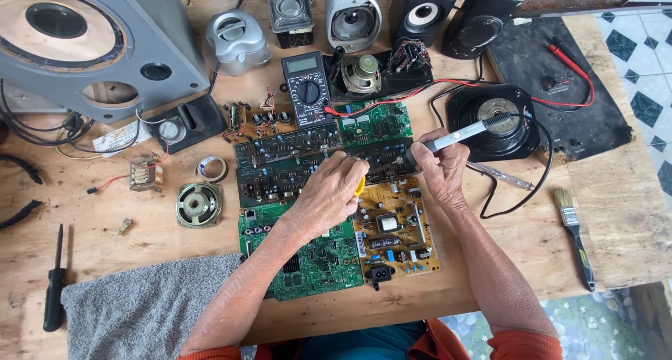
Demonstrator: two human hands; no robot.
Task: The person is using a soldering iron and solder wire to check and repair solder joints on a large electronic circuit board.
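While the right hand [439, 165] grips a grey soldering iron [463, 132] with its tip down at a dark circuit board [294, 165] in the middle of the wooden table [630, 213], the left hand [329, 192] rests curled on that board, closed around what seems to be a yellow-handled tool [360, 186], mostly hidden under the fingers. Just below the hands lie a yellow board [395, 234] and a green board [315, 258], with a black multimeter [306, 88] above them, a small loose speaker [199, 205] and a grey towel [150, 304] to the left, and a paintbrush [575, 235] well apart on the right.
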